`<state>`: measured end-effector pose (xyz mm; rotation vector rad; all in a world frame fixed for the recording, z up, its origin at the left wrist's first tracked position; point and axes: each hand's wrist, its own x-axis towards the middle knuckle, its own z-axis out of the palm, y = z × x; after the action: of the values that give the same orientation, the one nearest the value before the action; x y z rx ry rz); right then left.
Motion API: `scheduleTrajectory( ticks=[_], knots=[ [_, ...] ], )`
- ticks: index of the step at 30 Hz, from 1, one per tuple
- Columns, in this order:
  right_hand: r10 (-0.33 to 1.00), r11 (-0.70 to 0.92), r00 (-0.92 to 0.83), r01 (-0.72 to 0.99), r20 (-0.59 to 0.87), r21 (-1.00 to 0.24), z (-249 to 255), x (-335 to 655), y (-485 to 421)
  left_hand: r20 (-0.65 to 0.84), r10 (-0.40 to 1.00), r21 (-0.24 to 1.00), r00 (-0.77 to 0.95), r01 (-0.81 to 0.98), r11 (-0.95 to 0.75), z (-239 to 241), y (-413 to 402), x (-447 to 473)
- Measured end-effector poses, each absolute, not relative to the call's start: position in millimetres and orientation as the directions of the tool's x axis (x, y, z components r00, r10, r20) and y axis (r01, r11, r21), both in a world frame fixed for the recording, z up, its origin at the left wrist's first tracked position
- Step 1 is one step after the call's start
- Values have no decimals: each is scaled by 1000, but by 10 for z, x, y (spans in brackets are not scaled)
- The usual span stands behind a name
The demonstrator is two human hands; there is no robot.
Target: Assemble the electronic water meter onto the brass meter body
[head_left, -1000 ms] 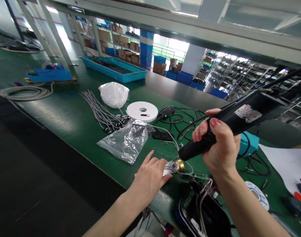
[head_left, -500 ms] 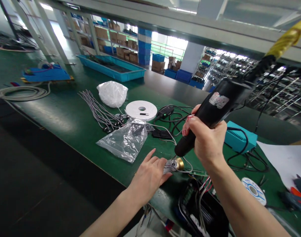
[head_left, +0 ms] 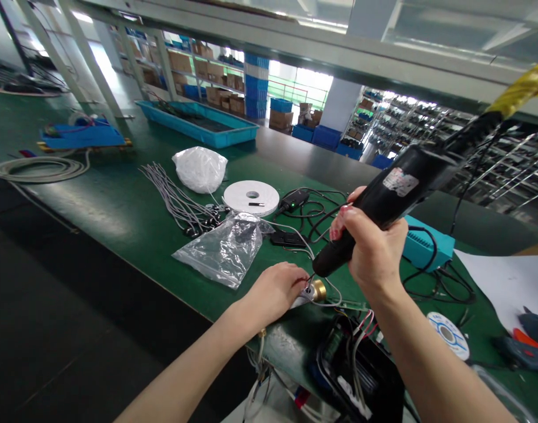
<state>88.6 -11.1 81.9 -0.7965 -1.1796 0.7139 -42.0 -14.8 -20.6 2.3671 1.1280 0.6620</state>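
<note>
My right hand [head_left: 374, 247] is wrapped round a black electric screwdriver [head_left: 394, 185], tilted with its tip down to the left. Its thin bit points at a grey metal part with a brass-coloured end [head_left: 319, 290], lying on the green bench top. My left hand [head_left: 280, 288] is over the metal part's left side, thumb and fingertips pinched together beside the bit. Whatever is between those fingertips is too small or hidden to make out. A thin grey cable loops round the brass end. Just nearer to me sits an opened black housing [head_left: 366, 370] with wires coming out.
A clear plastic bag [head_left: 224, 249], a white reel [head_left: 251, 197], a bundle of grey cables [head_left: 171, 197] and a black adapter [head_left: 295, 200] lie beyond my left hand. To the right are a teal box [head_left: 427, 244] and a solder spool [head_left: 448, 335]. A blue tray [head_left: 233, 138] stands further back.
My left hand has moved from gripping the metal part's side up to the screwdriver bit, its fingers now pinched there. The screwdriver has tilted slightly more, its tip staying over the part.
</note>
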Motion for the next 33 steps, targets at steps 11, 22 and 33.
scheduleTrajectory(
  ticks=[11,22,33],
  knots=[
    [798,579,267,-88,541,-811,837,958,-170,233,813,548,534,619,-563,-245,-118,-335],
    [750,643,319,-150,579,-751,994,1090,-424,214,939,642,269,686,-342,-227,-56,-460],
    [775,618,293,-159,561,-770,946,1101,-499,99,921,565,376,741,-363,-305,343,-469]
  ],
)
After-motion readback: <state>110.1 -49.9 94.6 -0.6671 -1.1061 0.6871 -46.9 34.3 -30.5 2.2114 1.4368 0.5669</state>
